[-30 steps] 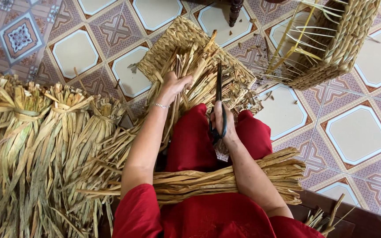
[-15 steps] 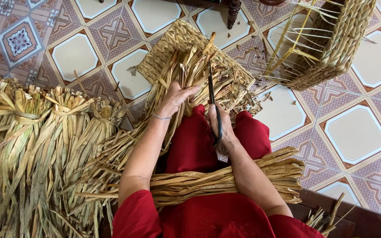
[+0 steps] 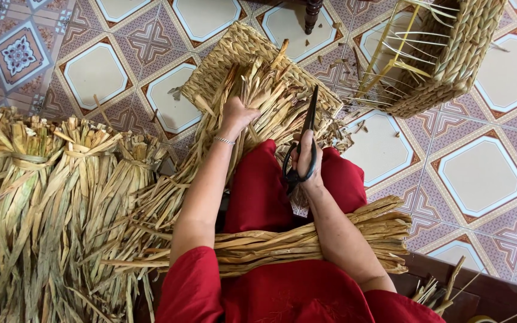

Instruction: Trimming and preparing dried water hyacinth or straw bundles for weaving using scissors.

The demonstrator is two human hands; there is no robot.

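The right hand (image 3: 307, 160) was closed through the loop handles of a pair of long black metal scissors (image 3: 304, 143), fingers wrapped through the grips. The scissors stood with their long axis running almost straight up the picture, handles low against the red-clothed knee (image 3: 336, 179) and the tip pointing away from the person, leaning slightly to the right, toward the flat woven straw mat (image 3: 234, 57). The blades lay close together, showing as one dark line.

The left hand (image 3: 237, 113) was clenched on a loose bunch of dry tan reed strips (image 3: 270, 90), which lay just left of the scissor blades. A thin silver bracelet (image 3: 224, 140) circled that wrist. The strips in the bunch ran lengthwise from the lower left, near the left arm, up toward the mat, their cut ends fanning out over its woven face.

Across the lap lay a thick bundle of the same dried reeds (image 3: 306, 239), its long axis crossways, reaching from under the left arm to beyond the right forearm. To the left, several tied sheaves of pale green-brown reeds (image 3: 43, 191) lay side by side on the patterned tile floor (image 3: 486, 173), their bound heads pointing up the picture. At the upper right a half-woven straw basket (image 3: 456, 54) lay on its side, bare yellow-green ribs (image 3: 390, 66) sticking out toward the mat. Small scraps of reed (image 3: 354, 128) were scattered on the tiles between the mat and the basket.
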